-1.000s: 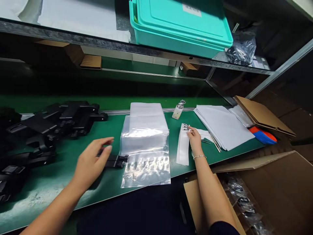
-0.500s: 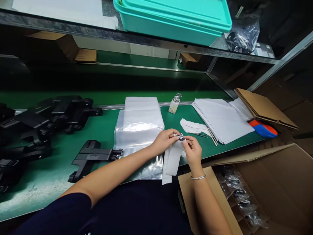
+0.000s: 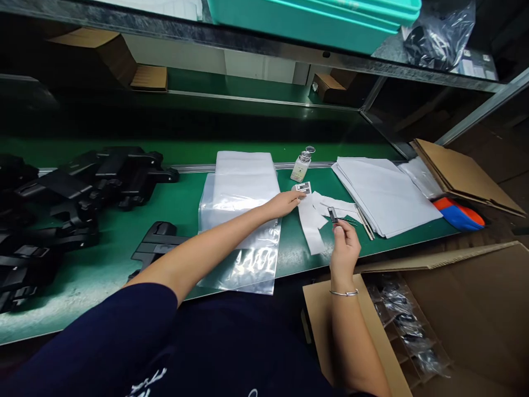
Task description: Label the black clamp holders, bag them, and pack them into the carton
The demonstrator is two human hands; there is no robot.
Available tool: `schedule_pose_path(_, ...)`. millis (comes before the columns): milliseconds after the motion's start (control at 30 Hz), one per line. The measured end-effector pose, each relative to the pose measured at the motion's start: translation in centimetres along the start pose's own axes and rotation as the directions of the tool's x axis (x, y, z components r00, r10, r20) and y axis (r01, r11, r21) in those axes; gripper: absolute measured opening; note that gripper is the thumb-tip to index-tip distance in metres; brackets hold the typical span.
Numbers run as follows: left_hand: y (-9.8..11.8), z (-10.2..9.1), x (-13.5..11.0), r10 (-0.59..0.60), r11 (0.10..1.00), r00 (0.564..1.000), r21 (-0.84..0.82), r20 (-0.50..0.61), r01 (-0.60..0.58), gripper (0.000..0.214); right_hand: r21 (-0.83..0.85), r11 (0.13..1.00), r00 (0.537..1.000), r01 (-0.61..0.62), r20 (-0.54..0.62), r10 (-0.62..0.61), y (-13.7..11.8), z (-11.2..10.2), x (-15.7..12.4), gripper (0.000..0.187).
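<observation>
1. The sticker point(image 3: 333, 214) is a small dark rectangle, pinched upright between the thumb and forefinger of the right hand point(image 3: 345, 248), just above the table's near edge.
2. The label strip point(image 3: 309, 218) is long, white and curling, with a dark-printed tab at its far end; it lies on the green table point(image 3: 182, 204) just left of the pinched sticker.
3. Counted: one sticker in the grip, one strip, one small bottle point(image 3: 301, 167) beyond the strip, one stack of white sheets point(image 3: 384, 193) to the right of the grip, and one stack of clear bags point(image 3: 243, 215) to its left.
4. The left hand point(image 3: 285, 203) reaches forward across the bags, arm nearly straight, fingertips closed on the strip's far end.
5. The right hand is raised with its wrist bent up, a bracelet point(image 3: 344, 293) on it, and its forearm rises over a cardboard box point(image 3: 330, 331).
</observation>
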State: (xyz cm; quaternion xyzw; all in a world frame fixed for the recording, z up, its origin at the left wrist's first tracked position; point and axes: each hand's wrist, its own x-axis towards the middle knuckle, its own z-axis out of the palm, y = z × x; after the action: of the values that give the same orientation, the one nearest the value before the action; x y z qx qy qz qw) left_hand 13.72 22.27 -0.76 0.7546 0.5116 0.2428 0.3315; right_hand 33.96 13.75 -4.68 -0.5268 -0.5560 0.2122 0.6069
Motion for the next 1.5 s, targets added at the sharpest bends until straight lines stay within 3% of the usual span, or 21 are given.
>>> schedule_pose_path(67, 0.5, -1.7, -0.9, -0.03, 0.997, 0.999, 0.075, 0.014, 0.029, 0.053, 0.07, 0.981, 0.98, -0.181, 0.094, 0.174, 0.4, 0.7, -0.4, 0.033)
schedule_pose_path(167, -0.3, -6.7, -5.9, 0.044, 0.984, 0.995, 0.178, -0.091, -0.027, 0.059, 0.115, 0.952, 0.955, -0.283, 0.13, 0.268, 0.7, 1.5, -1.3, 0.034)
schedule_pose_path(233, -2.9, -11.1, -11.2, 0.056, 0.975, 0.988, 0.221, -0.145, -0.023, 0.048, 0.172, 0.931, 0.946, -0.322, 0.106, 0.307, 0.5, 1.6, -1.8, 0.03)
schedule_pose_path(333, -9.3, -15.8, -20.3, -0.096, 0.948, 0.983, 0.288, -0.154, 0.137, 0.039, 0.283, 0.872, 0.917, -0.398, 0.123, 0.379, -0.4, 2.3, -2.1, 0.023)
schedule_pose_path(400, -13.3, -16.1, -25.4, -0.198, 0.94, 0.97, 0.253, -0.142, 0.229, 0.044, 0.31, 0.841, 0.894, -0.444, 0.216, 0.392, -1.6, 3.9, -2.5, 0.02)
schedule_pose_path(500, -16.3, -12.9, -29.7, -0.305, 0.94, 0.923, 0.081, -0.232, 0.331, 0.051, 0.235, 0.861, 0.837, -0.452, 0.446, 0.317, -4.8, 8.1, -4.5, 0.019)
schedule_pose_path(600, -15.6, -8.8, -30.4, -0.378, 0.915, 0.831, -0.029, -0.409, 0.402, 0.05, 0.087, 0.941, 0.713, -0.326, 0.677, 0.184, -8.4, 13.6, -7.9, 0.022)
schedule_pose_path(667, -14.3, -6.9, -30.1, -0.404, 0.906, 0.787, -0.083, -0.467, 0.415, 0.048, 0.039, 0.977, 0.636, -0.209, 0.764, 0.106, -10.0, 17.1, -9.9, 0.021)
schedule_pose_path(767, -13.2, -5.9, -30.0, -0.417, 0.905, 0.764, -0.146, -0.492, 0.4, 0.044, -0.011, 0.994, 0.582, -0.106, 0.81, 0.071, -10.4, 21.1, -11.6, 0.022)
schedule_pose_path(833, -13.1, -5.9, -30.0, -0.421, 0.905, 0.762, -0.171, -0.492, 0.389, 0.042, -0.051, 0.995, 0.544, -0.09, 0.834, 0.092, -10.1, 22.5, -11.8, 0.024)
schedule_pose_path(967, -13.4, -6.1, -30.1, -0.429, 0.903, 0.769, -0.198, -0.475, 0.382, 0.042, -0.084, 0.994, 0.481, -0.074, 0.87, 0.11, -9.7, 23.2, -11.5, 0.025)
schedule_pose_path(1167, -13.2, -6.0, -30.0, -0.43, 0.902, 0.762, -0.201, -0.483, 0.382, 0.041, -0.125, 0.99, 0.445, -0.059, 0.885, 0.138, -10.2, 23.2, -11.4, 0.025)
schedule_pose_path(1500, -12.9, -6.3, -30.1, -0.445, 0.895, 0.762, -0.22, -0.47, 0.387, 0.041, -0.143, 0.988, 0.444, -0.054, 0.883, 0.152, -10.3, 23.2, -11.6, 0.024)
